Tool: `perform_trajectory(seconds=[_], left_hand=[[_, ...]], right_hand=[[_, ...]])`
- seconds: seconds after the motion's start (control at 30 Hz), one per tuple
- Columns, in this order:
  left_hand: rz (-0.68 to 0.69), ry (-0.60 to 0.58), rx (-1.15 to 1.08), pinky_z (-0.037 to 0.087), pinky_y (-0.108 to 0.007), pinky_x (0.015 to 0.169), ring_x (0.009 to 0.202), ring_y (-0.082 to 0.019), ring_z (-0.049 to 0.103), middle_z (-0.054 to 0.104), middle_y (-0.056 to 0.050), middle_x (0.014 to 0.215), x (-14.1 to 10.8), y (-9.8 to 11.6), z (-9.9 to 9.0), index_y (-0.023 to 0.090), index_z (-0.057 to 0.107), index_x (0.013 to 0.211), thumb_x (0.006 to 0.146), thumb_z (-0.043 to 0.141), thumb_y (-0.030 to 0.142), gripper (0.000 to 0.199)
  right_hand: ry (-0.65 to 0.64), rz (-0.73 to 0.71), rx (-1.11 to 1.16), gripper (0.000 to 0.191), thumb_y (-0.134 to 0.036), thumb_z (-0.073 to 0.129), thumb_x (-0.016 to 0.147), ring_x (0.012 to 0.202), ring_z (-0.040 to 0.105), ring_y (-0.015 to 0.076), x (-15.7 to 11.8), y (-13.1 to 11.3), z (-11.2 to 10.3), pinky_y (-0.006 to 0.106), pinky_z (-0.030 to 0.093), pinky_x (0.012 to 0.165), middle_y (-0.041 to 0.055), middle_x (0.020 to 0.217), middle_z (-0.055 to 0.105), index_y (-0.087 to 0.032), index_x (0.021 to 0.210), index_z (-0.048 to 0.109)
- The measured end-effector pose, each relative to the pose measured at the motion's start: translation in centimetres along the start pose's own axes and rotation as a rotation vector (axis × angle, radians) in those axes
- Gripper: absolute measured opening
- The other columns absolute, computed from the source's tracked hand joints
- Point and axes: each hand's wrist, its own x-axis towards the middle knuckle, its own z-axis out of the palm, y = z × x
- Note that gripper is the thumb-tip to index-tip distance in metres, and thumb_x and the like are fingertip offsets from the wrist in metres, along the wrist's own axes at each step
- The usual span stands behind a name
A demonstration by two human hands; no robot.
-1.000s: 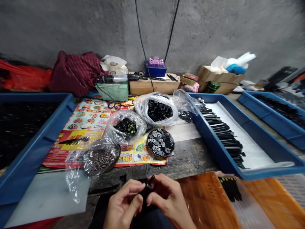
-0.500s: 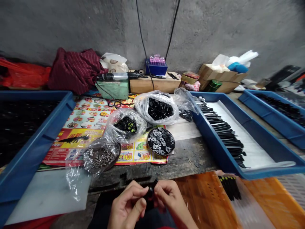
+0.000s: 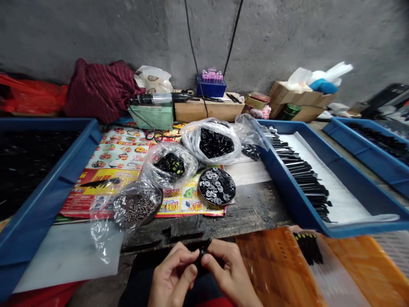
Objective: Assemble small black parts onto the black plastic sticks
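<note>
At the bench's front edge, my left hand (image 3: 175,273) pinches a small glossy black piece (image 3: 203,248) between thumb and finger. My right hand (image 3: 228,268) grips the same piece from the other side, its thumb against it. Fingers cover most of the piece, so its full shape cannot be made out. Beyond the hands stand a round dish of flat black discs (image 3: 217,186), a plastic-lined dish of small metal screws or rivets (image 3: 139,208), a bag of black parts with a few yellow-green ones (image 3: 169,166), and a larger bag of black parts (image 3: 216,143).
A blue tray (image 3: 351,187) with a row of slim black pieces stands right, another blue tray (image 3: 73,157) left. Below right is an orange crate (image 3: 275,268). A cylindrical power tool (image 3: 159,99) lies on a green box (image 3: 151,117) at the back.
My right thumb has moved left and up onto the black piece, and the right fingers have closed further over it. My left hand holds nearly the same pose. The view has shifted slightly.
</note>
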Motion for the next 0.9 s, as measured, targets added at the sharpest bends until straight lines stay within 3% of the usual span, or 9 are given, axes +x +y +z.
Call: perform_trajectory(seconds=[0.1,0.2,0.27,0.33,0.43,0.57,0.63,0.77,0.9], left_hand=[[0.003,0.0,0.012,0.041,-0.018,0.045,0.053,-0.011,0.051,0.049,0.001,0.071,0.0,-0.2,-0.2,0.019,0.076,0.084,0.079,0.072,0.037,0.018],[-0.03,0.005,0.005,0.042,-0.018,0.044,0.053,-0.011,0.054,0.051,0.0,0.074,0.0,-0.3,-0.3,0.019,0.074,0.084,0.078,0.073,0.039,0.022],[-0.079,0.007,-0.03,0.043,-0.018,0.044,0.053,-0.012,0.056,0.056,-0.001,0.075,0.0,-0.4,-0.3,0.018,0.072,0.088,0.077,0.073,0.041,0.025],[-0.131,-0.011,-0.086,0.045,-0.019,0.046,0.055,-0.013,0.059,0.061,-0.002,0.073,0.0,-0.3,-0.2,0.018,0.07,0.091,0.077,0.075,0.042,0.028],[-0.168,-0.049,-0.143,0.051,-0.021,0.054,0.06,-0.015,0.062,0.067,-0.003,0.075,0.0,0.1,0.0,0.018,0.07,0.093,0.074,0.077,0.04,0.03],[-0.207,-0.038,-0.076,0.058,-0.029,0.075,0.081,-0.023,0.069,0.073,-0.007,0.092,-0.1,0.5,-0.3,0.019,0.074,0.093,0.068,0.082,0.04,0.034],[-0.231,-0.019,-0.039,0.058,-0.031,0.075,0.082,-0.025,0.07,0.074,-0.008,0.092,-0.1,0.5,-0.5,0.019,0.075,0.092,0.067,0.082,0.041,0.035],[-0.238,-0.044,-0.057,0.059,-0.03,0.067,0.072,-0.024,0.071,0.075,-0.009,0.087,-0.2,0.1,-0.5,0.018,0.074,0.093,0.07,0.079,0.044,0.034],[-0.138,-0.051,0.087,0.059,-0.028,0.07,0.079,-0.025,0.071,0.076,-0.008,0.089,-0.1,-0.5,-0.4,0.021,0.076,0.091,0.075,0.074,0.037,0.022]], right_hand=[[0.062,0.085,0.099,0.042,-0.051,0.062,0.084,0.058,0.051,0.0161,0.0,0.5,0.1,0.024,0.037,0.055,0.001,0.057,0.056,-0.016,0.062,0.068],[-0.03,0.206,0.33,0.055,-0.058,0.058,0.086,0.043,0.04,0.0093,0.1,0.8,0.2,0.021,0.029,0.043,-0.0029,0.047,0.045,-0.015,0.05,0.06],[-0.073,0.258,0.481,0.051,-0.058,0.06,0.085,0.039,0.036,0.0064,0.2,0.7,0.2,0.019,0.026,0.039,-0.0042,0.05,0.045,-0.014,0.058,0.063],[-0.076,0.258,0.559,0.039,-0.054,0.07,0.078,0.043,0.042,0.007,0.2,0.3,0.2,0.017,0.031,0.038,-0.0026,0.062,0.052,-0.015,0.075,0.07],[-0.029,0.232,0.567,0.033,-0.048,0.076,0.074,0.049,0.047,0.0086,0.3,-0.2,-0.1,0.017,0.037,0.04,-0.0008,0.072,0.054,-0.017,0.082,0.073],[0.157,0.296,0.589,0.032,-0.048,0.072,0.079,0.045,0.044,0.0084,0.2,0.2,-0.5,0.02,0.04,0.043,-0.0029,0.06,0.052,-0.016,0.085,0.074],[0.199,0.329,0.648,0.036,-0.048,0.075,0.076,0.045,0.048,0.0102,0.0,0.6,-0.4,0.021,0.043,0.044,-0.003,0.056,0.053,-0.015,0.091,0.073],[0.139,0.343,0.729,0.036,-0.045,0.082,0.069,0.055,0.059,0.0152,-0.7,1.2,0.5,0.023,0.049,0.05,0.0015,0.067,0.065,-0.016,0.09,0.074],[0.153,0.357,0.642,0.028,-0.043,0.079,0.072,0.054,0.057,0.014,-1.5,1.4,1.2,0.022,0.047,0.053,0.0,0.063,0.064,-0.016,0.079,0.074]])
